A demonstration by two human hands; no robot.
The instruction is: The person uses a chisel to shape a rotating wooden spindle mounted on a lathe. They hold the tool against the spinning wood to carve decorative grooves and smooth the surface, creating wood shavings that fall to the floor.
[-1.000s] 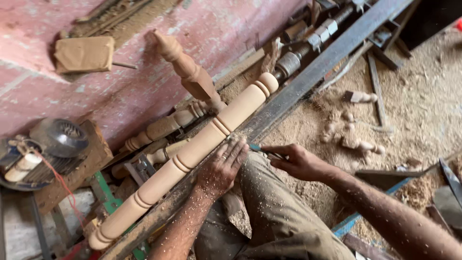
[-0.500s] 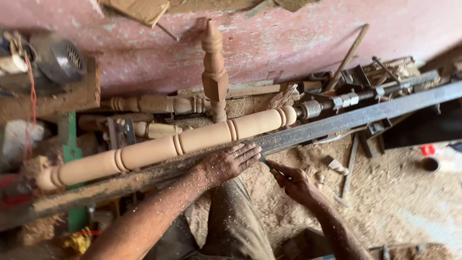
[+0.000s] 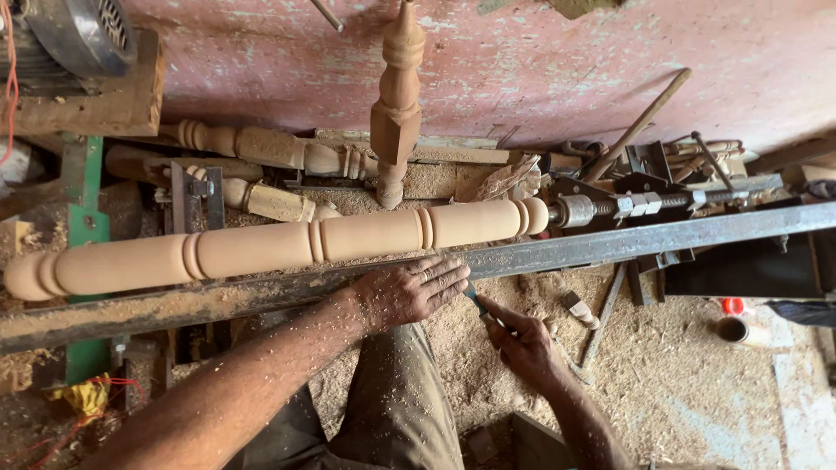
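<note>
Fingers of right hand (image 3: 522,341) pinch small tool (image 3: 475,300); left hand (image 3: 409,290) on steel bar (image 3: 610,246)

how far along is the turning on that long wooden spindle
Mostly shaped: the long pale wooden spindle on the lathe is round, with bead and groove rings cut. In hand: the left hand rests on the grey metal rail while the right hand holds a thin blue-tipped tool. It remains mounted.

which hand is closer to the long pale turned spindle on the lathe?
Left. The left hand rests on the metal rail just below the spindle. The right hand is lower and farther off, holding a thin tool.
</note>
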